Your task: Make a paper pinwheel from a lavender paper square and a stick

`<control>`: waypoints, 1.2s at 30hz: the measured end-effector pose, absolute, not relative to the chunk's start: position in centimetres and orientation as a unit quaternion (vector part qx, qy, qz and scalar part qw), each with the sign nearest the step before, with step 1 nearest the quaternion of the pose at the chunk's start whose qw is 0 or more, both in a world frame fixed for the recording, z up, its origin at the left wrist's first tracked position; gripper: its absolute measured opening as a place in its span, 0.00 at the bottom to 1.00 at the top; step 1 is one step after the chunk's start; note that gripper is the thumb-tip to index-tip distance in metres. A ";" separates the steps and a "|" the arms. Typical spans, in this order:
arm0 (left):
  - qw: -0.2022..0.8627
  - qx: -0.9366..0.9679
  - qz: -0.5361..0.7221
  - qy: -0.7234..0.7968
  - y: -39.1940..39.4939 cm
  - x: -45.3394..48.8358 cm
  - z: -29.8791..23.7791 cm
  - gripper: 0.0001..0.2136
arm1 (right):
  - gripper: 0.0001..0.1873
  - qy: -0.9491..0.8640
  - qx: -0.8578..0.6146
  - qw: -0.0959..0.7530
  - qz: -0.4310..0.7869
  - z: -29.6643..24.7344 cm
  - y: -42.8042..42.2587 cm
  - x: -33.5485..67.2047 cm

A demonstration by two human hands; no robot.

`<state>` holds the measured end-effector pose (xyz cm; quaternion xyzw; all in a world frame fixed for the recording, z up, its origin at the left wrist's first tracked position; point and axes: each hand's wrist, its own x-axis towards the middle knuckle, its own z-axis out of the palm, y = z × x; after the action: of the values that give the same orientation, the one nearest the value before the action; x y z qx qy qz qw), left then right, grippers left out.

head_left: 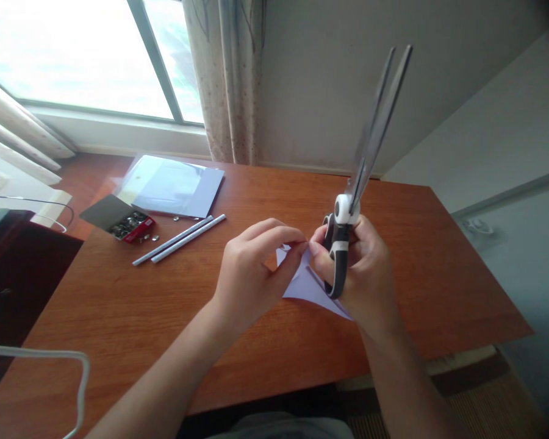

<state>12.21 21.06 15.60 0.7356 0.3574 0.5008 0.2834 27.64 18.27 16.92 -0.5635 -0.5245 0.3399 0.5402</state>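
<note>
In the head view, a pair of scissors (346, 210) with black and white handles stands in my right hand (370, 274). Its long blades point up and are slightly apart. A pale lilac sheet of paper (315, 296) hangs below my fingers, bent and partly covered by both hands. My left hand (256, 262) is closed, thumb and forefinger pinching the paper's upper edge. The right thumb and forefinger meet the left fingertips at that same edge. What exactly lies between the fingertips is too small to make out.
Two pale paper rolls (187, 241) lie on the wooden table (165, 341). An open red box (130, 224) of small metal pieces sits beside them, several spilled. Behind is a clear folder with paper (174, 186). A white cable (83, 378) crosses the lower left corner.
</note>
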 end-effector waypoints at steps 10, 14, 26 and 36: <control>0.463 0.648 0.490 0.354 21.3 11.6 15.6 0.05 | 0.12 -0.510 -0.486 0.488 0.516 17.0 20.1 30.0; 0.528 0.614 0.484 0.333 21.1 11.6 15.6 0.05 | 0.17 -0.525 -0.444 0.461 0.561 16.1 21.0 30.5; 0.578 0.555 0.510 0.313 21.0 11.9 15.2 0.03 | 0.18 -0.514 -0.403 0.468 0.596 15.1 20.6 29.8; 0.561 0.526 0.537 0.347 20.8 12.5 15.6 0.04 | 0.15 -0.496 -0.412 0.527 0.555 14.8 20.4 28.7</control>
<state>12.51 20.78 15.59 0.5257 0.3466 0.5371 0.5612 28.68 20.35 14.78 -0.4116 -0.4958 0.5547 0.5265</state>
